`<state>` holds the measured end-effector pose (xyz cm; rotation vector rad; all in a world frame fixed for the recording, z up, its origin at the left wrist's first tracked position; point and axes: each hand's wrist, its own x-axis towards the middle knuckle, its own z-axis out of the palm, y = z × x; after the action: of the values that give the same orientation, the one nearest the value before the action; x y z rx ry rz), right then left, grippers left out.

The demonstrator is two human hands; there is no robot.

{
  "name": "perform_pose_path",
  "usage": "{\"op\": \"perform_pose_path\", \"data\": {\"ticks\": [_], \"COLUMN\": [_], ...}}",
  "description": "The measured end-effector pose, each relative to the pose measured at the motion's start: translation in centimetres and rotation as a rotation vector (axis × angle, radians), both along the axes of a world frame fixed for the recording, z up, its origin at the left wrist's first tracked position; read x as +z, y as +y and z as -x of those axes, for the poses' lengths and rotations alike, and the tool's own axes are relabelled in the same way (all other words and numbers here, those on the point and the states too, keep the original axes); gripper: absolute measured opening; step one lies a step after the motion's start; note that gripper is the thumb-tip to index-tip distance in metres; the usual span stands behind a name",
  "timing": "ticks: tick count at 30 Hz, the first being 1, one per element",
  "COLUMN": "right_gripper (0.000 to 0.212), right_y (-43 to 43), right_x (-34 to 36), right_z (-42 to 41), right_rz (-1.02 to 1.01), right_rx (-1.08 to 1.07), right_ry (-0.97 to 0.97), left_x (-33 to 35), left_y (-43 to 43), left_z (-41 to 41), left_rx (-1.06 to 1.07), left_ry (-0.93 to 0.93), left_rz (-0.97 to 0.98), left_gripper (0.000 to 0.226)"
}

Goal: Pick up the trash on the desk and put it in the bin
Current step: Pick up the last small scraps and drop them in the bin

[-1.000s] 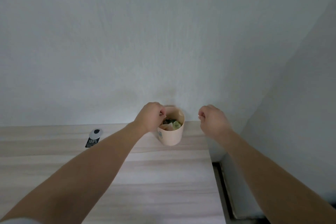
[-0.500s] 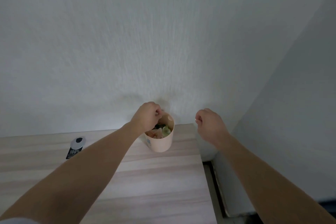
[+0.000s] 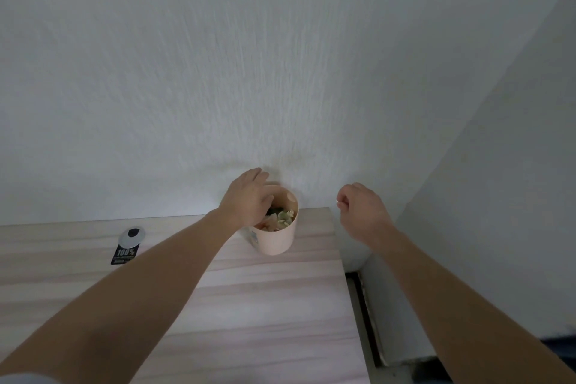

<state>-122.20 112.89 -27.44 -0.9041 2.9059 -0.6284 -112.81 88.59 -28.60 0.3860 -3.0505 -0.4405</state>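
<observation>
A small peach-coloured bin (image 3: 276, 240) stands at the far right of the wooden desk (image 3: 249, 305), against the wall. Crumpled trash (image 3: 282, 217) in green, orange and dark colours fills it. My left hand (image 3: 247, 199) lies over the bin's left rim with the fingers stretched out and nothing seen in it. My right hand (image 3: 361, 210) hovers to the right of the bin, past the desk's edge, with its fingers curled and nothing visible in them.
A black and white tag (image 3: 127, 246) printed with "100%" lies on the desk to the left of the bin. The desk's right edge drops to a dark gap (image 3: 364, 315) beside the side wall (image 3: 483, 196).
My left hand has opened from a curled grip above the bin to stretched fingers over its rim. The right hand stays curled beside the bin. The view has shifted slightly.
</observation>
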Motion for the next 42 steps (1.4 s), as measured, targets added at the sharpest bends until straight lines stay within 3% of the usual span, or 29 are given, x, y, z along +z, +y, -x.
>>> {"op": "perform_pose_path", "data": {"ticks": [16, 31, 38, 42], "right_gripper": [0.011, 0.014, 0.045, 0.049], "right_y": [-5.6, -13.2, -14.2, -13.9], "right_x": [1.3, -1.7, -3.0, -3.1], "right_z": [-3.6, -2.4, -1.7, -1.5], "right_rz": [0.002, -0.173, -0.169, -0.174], "right_rx": [0.096, 0.108, 0.098, 0.114], "right_ry": [0.041, -0.020, -0.127, -0.103], "left_x": [2.2, -0.2, -2.0, -2.6], "left_y": [-5.3, -12.3, -14.0, -14.0], "left_z": [-8.2, -12.1, -11.2, -10.6], "left_rx": [0.114, 0.212, 0.200, 0.189], "left_ry": [0.093, 0.051, 0.025, 0.020], "left_rz": [0.150, 0.128, 0.120, 0.114], "left_gripper": [0.053, 0.053, 0.053, 0.053]}}
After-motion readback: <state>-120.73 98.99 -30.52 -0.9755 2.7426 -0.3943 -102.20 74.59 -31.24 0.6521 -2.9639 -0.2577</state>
